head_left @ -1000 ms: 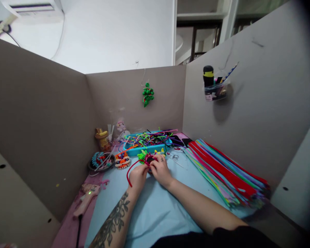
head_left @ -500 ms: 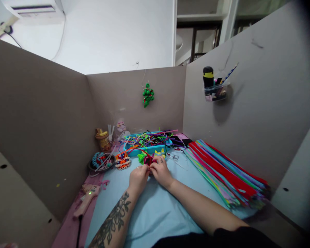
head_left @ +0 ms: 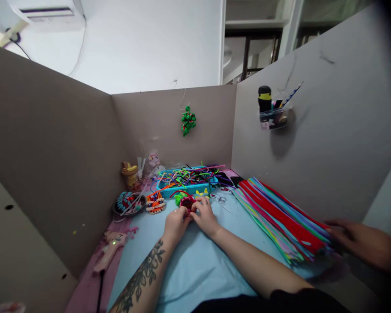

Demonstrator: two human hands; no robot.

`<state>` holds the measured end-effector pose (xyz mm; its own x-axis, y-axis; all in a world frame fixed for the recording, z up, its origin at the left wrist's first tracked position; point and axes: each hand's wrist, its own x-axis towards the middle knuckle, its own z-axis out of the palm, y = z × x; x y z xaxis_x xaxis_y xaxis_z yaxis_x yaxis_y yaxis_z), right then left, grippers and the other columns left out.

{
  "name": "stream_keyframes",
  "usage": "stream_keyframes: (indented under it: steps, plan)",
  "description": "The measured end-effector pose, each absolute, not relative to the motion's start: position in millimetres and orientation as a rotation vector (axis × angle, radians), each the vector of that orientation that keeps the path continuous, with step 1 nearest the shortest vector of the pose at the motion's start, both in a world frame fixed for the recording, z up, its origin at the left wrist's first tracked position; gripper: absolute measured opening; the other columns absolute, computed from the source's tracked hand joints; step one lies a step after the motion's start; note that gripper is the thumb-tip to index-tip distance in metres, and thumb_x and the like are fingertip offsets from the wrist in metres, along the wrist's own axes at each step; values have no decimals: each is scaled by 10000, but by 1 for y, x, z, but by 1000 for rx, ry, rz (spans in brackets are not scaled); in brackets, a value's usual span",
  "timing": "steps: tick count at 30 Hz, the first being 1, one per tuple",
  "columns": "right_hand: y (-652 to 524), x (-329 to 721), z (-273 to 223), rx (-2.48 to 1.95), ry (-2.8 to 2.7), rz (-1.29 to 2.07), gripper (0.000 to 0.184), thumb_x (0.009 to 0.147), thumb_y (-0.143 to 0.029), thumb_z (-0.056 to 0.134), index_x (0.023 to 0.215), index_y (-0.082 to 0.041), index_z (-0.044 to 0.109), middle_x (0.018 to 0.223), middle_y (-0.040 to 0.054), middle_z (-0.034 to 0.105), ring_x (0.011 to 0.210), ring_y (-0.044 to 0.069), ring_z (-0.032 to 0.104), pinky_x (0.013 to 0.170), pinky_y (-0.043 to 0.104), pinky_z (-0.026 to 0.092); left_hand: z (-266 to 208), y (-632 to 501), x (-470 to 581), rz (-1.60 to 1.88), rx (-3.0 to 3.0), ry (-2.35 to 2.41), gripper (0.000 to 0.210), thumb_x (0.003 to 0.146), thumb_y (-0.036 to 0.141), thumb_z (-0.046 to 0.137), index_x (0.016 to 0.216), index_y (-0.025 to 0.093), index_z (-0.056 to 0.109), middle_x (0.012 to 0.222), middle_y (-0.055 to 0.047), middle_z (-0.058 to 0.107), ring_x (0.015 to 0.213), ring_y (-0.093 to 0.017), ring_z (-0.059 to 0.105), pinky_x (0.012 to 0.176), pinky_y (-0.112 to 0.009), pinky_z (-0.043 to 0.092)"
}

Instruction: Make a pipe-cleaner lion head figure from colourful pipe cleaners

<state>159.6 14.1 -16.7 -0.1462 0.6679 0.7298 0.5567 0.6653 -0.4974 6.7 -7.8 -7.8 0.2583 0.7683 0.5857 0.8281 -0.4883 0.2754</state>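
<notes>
Between my two hands is a small dark red and magenta pipe-cleaner piece (head_left: 187, 203), with a red strand rising from its back left. My left hand (head_left: 176, 222) pinches its near edge from the left. My right hand (head_left: 204, 214) pinches it from the right, fingers bent and close to the left fingertips. Part of the piece is hidden behind the fingers. Just behind it sit a bright green fuzzy piece (head_left: 180, 198) and a yellow and light blue one (head_left: 202, 194).
A blue tray (head_left: 172, 190) of loose pipe cleaners stands behind. Bundled pipe cleaners (head_left: 280, 213) lie right, with another person's hand (head_left: 366, 242) at their end. Scissors (head_left: 220, 199), an orange and white beaded-looking piece (head_left: 155, 204), a dark bowl (head_left: 140, 209) and a glue gun (head_left: 111, 252) lie around.
Another person's hand has come in from the right to the pipe-cleaner bundle. The red piece is tipped so more of its dark inside shows. My hands have shifted only slightly.
</notes>
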Motion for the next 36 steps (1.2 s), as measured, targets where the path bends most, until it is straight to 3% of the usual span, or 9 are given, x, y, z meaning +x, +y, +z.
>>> stream_keyframes:
  steps: [5,15,21,27,36]
  plan:
    - [14,159,-17,-958,-1818,122,100,721,-118,626,762,-205,596,1009,73,487,1003,255,464,909,447,401,-11,-5,3,-939,-2435,-1550,54,805,252,574,802,208,543,735,-16,655,696,-173,609,604,-254,377]
    - [7,163,-7,-779,-1882,-48,167,803,-143,544,864,-235,670,1194,73,458,1138,254,413,996,471,351,-4,-5,0,-1282,-2338,-1798,142,787,315,563,760,210,471,646,36,569,573,-128,531,549,-218,310]
    - [7,161,-9,-797,-1884,-122,175,794,-164,571,880,-254,694,1174,73,473,1118,259,413,985,487,365,-6,-6,-2,-1236,-2359,-1789,146,797,315,547,744,215,455,620,45,525,559,-127,503,541,-223,285]
    - [14,160,-15,-888,-1832,-107,178,798,-160,563,883,-242,697,1122,83,493,1092,260,431,963,475,386,-10,-4,-6,-1209,-2368,-1790,149,798,328,564,766,216,472,670,32,576,605,-136,535,568,-223,317]
    - [23,151,-14,-935,-1694,64,110,774,-238,615,870,-212,663,1028,80,526,1022,248,488,922,451,406,-6,-8,-5,-903,-2428,-1720,51,818,264,549,797,220,535,760,-10,656,721,-164,601,637,-250,351]
